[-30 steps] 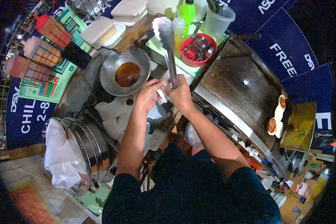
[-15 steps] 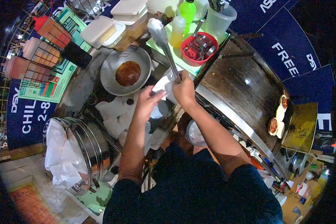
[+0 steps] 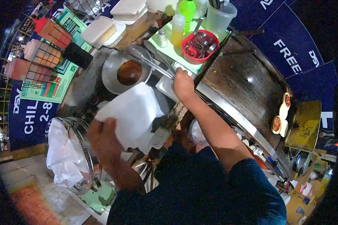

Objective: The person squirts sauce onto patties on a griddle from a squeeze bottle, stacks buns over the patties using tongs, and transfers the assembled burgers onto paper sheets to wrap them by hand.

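Note:
My right hand [image 3: 183,85] is closed round the handles of metal tongs [image 3: 156,66], whose tips reach left over the rim of a round metal pan [image 3: 109,77]. Dark reddish-brown liquid [image 3: 129,72] lies in the pan's middle. My left hand [image 3: 106,140] is smeared by motion, its fingers at the lower left edge of a white paper sheet [image 3: 133,116]. The paper spreads in front of the pan and hides what lies beneath it. A white tray [image 3: 167,88] sits just below my right hand, partly covered.
At right, a flat griddle [image 3: 240,78] carries topped bread pieces [image 3: 276,125] near its metal guard [image 3: 304,125]. A red bowl [image 3: 199,58] of metal rings stands behind, beside a yellow-filled bottle [image 3: 177,32]. A paper-draped steel pot [image 3: 65,153] is at left, sauce bottles [image 3: 41,52] above.
My hands have moved apart: the left went down and left, and a white sheet now spreads beside it. The tongs swung from pointing up to pointing left over the pan.

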A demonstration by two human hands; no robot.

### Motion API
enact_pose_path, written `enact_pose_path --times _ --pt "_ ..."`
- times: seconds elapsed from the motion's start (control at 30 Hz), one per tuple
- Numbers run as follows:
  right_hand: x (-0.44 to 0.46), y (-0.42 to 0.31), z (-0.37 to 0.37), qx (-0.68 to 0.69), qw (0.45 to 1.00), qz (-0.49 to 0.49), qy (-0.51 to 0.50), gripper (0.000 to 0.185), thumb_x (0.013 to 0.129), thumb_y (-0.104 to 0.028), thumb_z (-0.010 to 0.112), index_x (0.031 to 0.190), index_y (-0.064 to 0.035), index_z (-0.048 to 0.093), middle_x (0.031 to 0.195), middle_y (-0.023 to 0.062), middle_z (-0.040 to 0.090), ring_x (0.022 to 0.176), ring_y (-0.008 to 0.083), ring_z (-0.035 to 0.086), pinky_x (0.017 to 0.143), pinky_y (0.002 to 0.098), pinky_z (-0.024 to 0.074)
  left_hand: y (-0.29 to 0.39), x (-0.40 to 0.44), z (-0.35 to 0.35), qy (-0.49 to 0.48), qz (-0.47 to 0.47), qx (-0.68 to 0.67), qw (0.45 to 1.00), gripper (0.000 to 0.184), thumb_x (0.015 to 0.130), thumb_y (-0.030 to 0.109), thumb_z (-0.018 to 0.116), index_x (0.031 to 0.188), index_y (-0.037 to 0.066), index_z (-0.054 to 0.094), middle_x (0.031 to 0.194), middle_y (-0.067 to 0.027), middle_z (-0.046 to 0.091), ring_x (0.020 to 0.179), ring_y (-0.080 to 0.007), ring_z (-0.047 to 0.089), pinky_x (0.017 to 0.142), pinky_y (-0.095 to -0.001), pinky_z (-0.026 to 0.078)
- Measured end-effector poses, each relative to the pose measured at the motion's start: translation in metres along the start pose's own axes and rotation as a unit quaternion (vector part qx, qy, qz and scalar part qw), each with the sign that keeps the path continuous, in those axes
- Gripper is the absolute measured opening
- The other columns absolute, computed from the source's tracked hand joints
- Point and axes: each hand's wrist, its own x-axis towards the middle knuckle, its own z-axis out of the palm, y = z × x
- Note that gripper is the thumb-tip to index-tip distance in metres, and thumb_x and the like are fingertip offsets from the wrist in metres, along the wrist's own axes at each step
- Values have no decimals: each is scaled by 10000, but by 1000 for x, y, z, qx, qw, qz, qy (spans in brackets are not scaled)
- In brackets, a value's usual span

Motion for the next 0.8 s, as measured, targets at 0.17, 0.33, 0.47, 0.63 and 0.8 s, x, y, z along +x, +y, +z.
enact_pose_path --times 0.17,0.33,0.47,0.63,0.8 --pt "-4 -4 -6 16 999 17 -28 299 753 12 599 1036 63 515 946 324 613 867 479 649 787 507 547 18 -12 15 77 -251 -393 881 232 878 77 672 1070 -54 666 911 -47 677 764 -108 579 684 -268 463" --pt "-37 -7 -55 158 987 -9 3 351 767 -50 710 1062 55 552 981 247 650 846 426 652 755 472 536 46 -5 29 -54 -319 -388 863 176 875 94 692 1027 7 682 855 -4 658 724 -75 566 646 -223 430" --pt "-86 -31 -143 449 877 69 -156 436 742 -136 847 1063 4 586 926 82 672 703 220 623 639 366 506 62 -16 52 -86 -267 -520 807 175 885 135 698 1018 21 679 846 1 662 703 -49 561 634 -220 430" --pt "-135 -43 -180 470 845 63 -246 437 702 -74 864 1042 -30 593 918 14 633 726 107 563 617 262 466 103 -23 62 -146 -252 -531 796 165 880 163 711 978 33 685 849 -1 680 702 -48 568 622 -225 439" --pt "-159 -12 -197 534 835 89 -104 316 735 35 797 955 -8 575 800 30 616 581 102 548 501 250 418 127 -42 59 -184 -264 -500 804 201 853 213 733 820 44 631 739 12 614 642 -71 501 586 -235 393"
